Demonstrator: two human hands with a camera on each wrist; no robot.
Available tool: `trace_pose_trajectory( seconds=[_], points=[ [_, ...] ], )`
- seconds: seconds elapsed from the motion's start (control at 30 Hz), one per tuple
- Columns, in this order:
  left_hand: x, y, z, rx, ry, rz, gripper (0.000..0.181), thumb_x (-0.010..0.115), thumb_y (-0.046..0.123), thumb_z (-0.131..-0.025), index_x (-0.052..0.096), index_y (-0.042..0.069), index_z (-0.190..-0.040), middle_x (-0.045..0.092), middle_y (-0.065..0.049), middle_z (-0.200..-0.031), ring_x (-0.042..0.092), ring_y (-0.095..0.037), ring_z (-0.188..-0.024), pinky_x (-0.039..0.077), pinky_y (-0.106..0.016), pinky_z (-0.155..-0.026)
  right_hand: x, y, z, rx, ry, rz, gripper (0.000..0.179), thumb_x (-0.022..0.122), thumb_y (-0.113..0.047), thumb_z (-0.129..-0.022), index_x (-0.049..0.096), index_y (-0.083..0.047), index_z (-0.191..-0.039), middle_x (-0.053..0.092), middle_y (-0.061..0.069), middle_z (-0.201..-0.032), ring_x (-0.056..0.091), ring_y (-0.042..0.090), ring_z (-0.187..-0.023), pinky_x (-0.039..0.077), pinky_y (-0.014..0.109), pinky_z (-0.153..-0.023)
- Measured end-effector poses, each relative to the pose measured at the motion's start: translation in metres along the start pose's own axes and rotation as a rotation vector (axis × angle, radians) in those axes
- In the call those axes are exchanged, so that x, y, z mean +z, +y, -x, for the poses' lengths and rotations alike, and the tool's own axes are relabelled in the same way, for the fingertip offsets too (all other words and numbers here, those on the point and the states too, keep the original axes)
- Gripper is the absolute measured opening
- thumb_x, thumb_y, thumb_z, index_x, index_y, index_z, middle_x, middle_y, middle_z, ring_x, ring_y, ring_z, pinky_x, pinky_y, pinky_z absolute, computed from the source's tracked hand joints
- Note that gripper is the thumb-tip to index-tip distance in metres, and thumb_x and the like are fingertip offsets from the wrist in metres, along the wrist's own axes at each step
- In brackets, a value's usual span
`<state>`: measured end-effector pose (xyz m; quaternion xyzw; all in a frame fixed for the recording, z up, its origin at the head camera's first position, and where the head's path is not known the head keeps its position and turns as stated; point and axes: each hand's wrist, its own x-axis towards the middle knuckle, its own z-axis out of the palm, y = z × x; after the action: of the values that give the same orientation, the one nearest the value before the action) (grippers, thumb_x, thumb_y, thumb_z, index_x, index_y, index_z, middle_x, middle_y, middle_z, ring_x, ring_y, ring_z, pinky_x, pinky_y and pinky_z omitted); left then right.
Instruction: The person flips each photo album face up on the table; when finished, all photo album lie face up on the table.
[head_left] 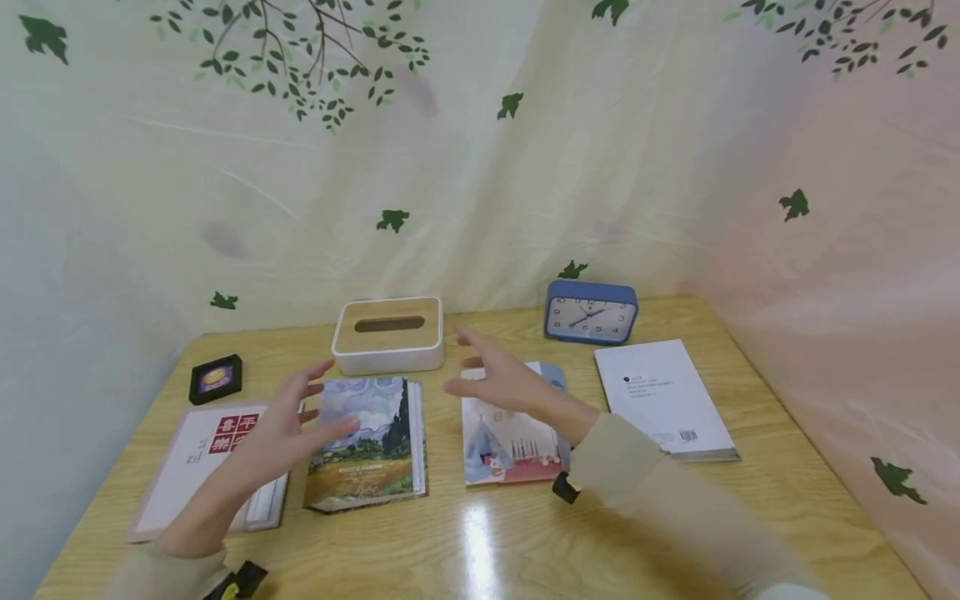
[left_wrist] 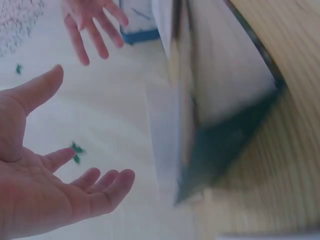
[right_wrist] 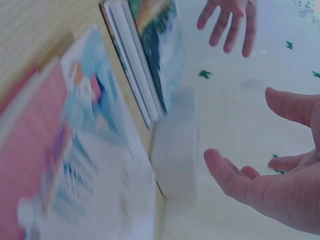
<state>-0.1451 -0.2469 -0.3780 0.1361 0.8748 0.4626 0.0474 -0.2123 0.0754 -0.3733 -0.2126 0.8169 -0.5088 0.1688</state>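
My left hand (head_left: 281, 425) hovers over the left part of a photo album (head_left: 375, 467) with a painted landscape cover, thumb spread from the fingers and holding nothing. Above the back of a pale book with a tent picture (head_left: 517, 454) is my right hand (head_left: 502, 382), its fingers extended and nothing in them. The two palms roughly face each other across a gap. Both hands also look empty in the wrist views, where the left hand (left_wrist: 60, 192) and the right hand (right_wrist: 280, 187) stand apart from the books. Behind them sits a white tissue box (head_left: 390, 360) with a wooden top.
A white album with red characters (head_left: 180, 467) lies at the left, below a small black frame (head_left: 197, 385). On the right are a blue alarm clock (head_left: 592, 293) and a white book (head_left: 667, 392). A leaf-patterned curtain (head_left: 480, 183) hangs behind the wooden table (head_left: 420, 550).
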Motion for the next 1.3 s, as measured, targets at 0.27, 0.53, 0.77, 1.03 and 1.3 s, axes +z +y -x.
trace_pose_trajectory(
  seconds=[0.27, 0.53, 0.77, 1.03, 1.3],
  points=[
    [0.045, 0.025, -0.015, 0.110, -0.088, -0.049, 0.097, 0.081, 0.039, -0.088, 0.021, 0.017, -0.161, 0.019, -0.021, -0.157, 0.029, -0.046, -0.141, 0.040, -0.069, -0.103, -0.048, 0.019, 0.038, -0.043, 0.131, 0.044, 0.093, 0.076, -0.032, -0.094, 0.016, -0.021, -0.164, 0.015, 0.016, -0.166, 0.026, 0.042, -0.147, 0.036, 0.060, -0.112],
    [0.078, 0.031, -0.037, 0.019, -0.251, 0.075, 0.097, 0.079, 0.039, -0.090, 0.016, 0.022, -0.162, 0.013, -0.016, -0.163, 0.034, -0.046, -0.141, 0.047, -0.059, -0.101, -0.062, 0.055, 0.065, 0.047, 0.165, 0.053, 0.094, 0.076, -0.032, -0.094, 0.015, -0.020, -0.164, 0.011, 0.015, -0.167, 0.022, 0.046, -0.148, 0.036, 0.060, -0.111],
    [0.105, 0.027, -0.051, -0.125, -0.318, 0.271, 0.101, 0.080, 0.033, -0.090, 0.012, 0.020, -0.163, 0.011, -0.018, -0.165, 0.042, -0.041, -0.135, 0.055, -0.049, -0.090, -0.065, 0.076, 0.080, 0.125, 0.141, 0.043, 0.096, 0.074, -0.038, -0.094, 0.012, -0.017, -0.165, 0.011, 0.017, -0.168, 0.023, 0.046, -0.148, 0.038, 0.062, -0.109],
    [0.132, 0.024, -0.064, -0.058, -0.423, 0.408, 0.103, 0.076, 0.008, -0.092, 0.001, 0.015, -0.163, 0.047, -0.024, -0.135, 0.065, -0.031, -0.075, 0.056, -0.041, -0.051, -0.065, 0.089, 0.086, 0.182, 0.067, -0.049, 0.097, 0.073, -0.034, -0.096, 0.006, -0.017, -0.165, 0.007, 0.019, -0.168, 0.022, 0.045, -0.149, 0.032, 0.061, -0.113],
    [0.141, 0.022, -0.067, -0.080, -0.449, 0.412, 0.091, 0.069, 0.003, -0.095, 0.008, 0.013, -0.162, 0.052, -0.023, -0.122, 0.068, -0.030, -0.084, 0.061, -0.049, -0.061, -0.073, 0.094, 0.090, 0.246, 0.000, -0.074, 0.096, 0.070, -0.032, -0.098, 0.003, -0.012, -0.164, 0.011, 0.024, -0.166, 0.016, 0.046, -0.150, 0.024, 0.061, -0.117]
  ],
)
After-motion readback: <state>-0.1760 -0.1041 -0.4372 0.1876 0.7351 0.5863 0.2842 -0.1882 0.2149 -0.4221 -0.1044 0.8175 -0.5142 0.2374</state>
